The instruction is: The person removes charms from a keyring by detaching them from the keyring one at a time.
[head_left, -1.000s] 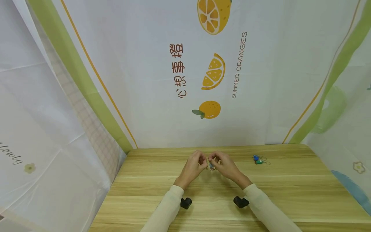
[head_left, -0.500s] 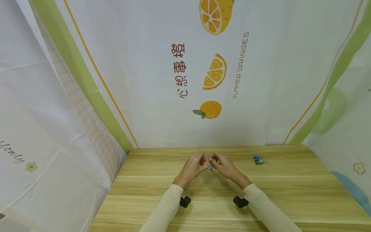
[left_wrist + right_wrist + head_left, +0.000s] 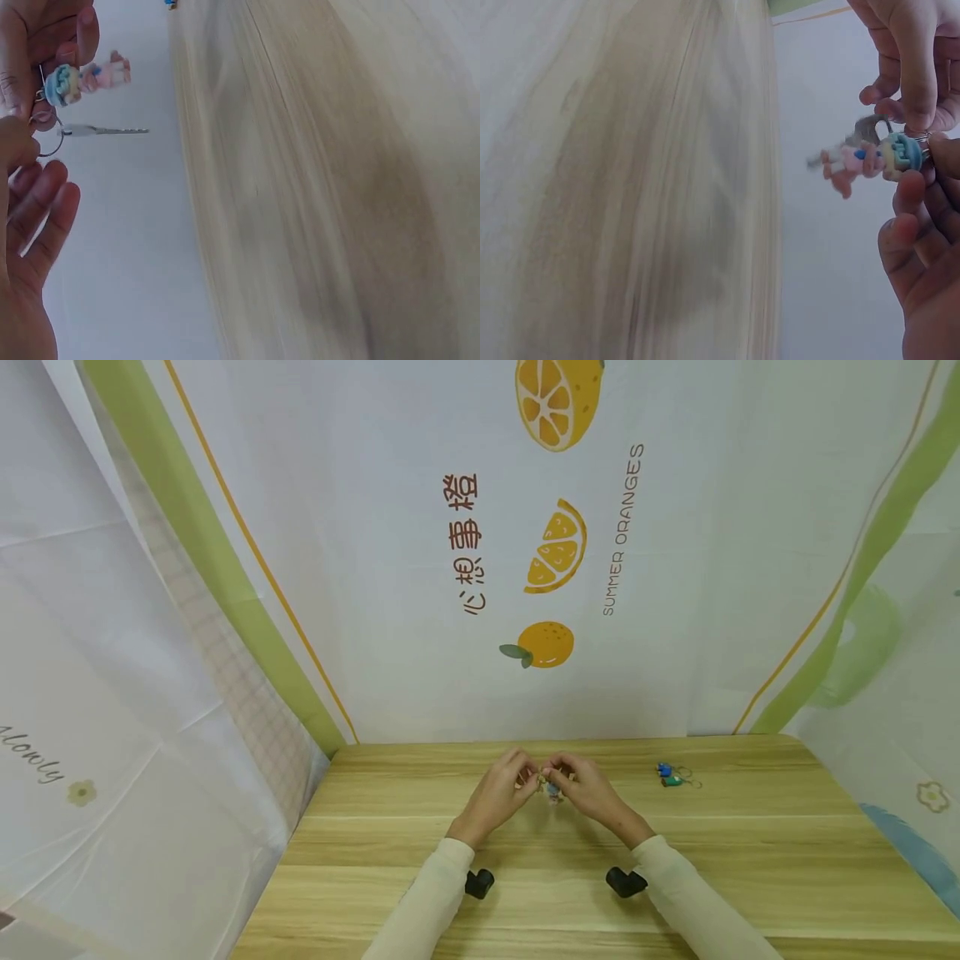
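Observation:
In the head view, my left hand (image 3: 497,795) and right hand (image 3: 591,792) meet over the far middle of the table. Between them dangles a small figurine keychain (image 3: 866,160) with a teal hat and pink body. A metal key ring (image 3: 61,142) is pinched by the left thumb and finger, its other fingers spread below. The right thumb and fingertip grip the ring end just above the figurine's hat. A key (image 3: 112,131) with a pale head hangs from the ring beside the figurine. Fingers hide part of the ring.
To the right on the wooden table (image 3: 555,860) lie a blue keychain (image 3: 664,770) and a green keychain (image 3: 671,782), each with a ring. White printed cloth (image 3: 405,693) hangs behind the table's back edge. Black pieces (image 3: 479,883) (image 3: 626,882) stick out by both forearms.
The figurine first came further into sight below the fingers, then swung slightly right. Both hands keep working at the ring with small finger shifts; the other keychains stay put.

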Tool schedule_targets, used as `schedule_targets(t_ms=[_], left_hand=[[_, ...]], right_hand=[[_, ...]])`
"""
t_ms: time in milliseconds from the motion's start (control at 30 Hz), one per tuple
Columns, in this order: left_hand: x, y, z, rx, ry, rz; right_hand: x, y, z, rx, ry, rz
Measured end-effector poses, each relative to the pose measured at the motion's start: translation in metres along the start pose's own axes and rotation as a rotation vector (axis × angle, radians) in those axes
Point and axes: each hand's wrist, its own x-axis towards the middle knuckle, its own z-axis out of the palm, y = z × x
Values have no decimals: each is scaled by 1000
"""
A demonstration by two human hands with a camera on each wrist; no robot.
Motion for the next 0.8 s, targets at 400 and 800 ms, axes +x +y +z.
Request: schedule_targets(t_ms=[400,800], left_hand=[[1,3,4,-5,-21,-140],[0,7,7,46,-15,-143]], right_hand=[[-2,-2,0,13,45,-10],[-2,1,1,26,-17,23]])
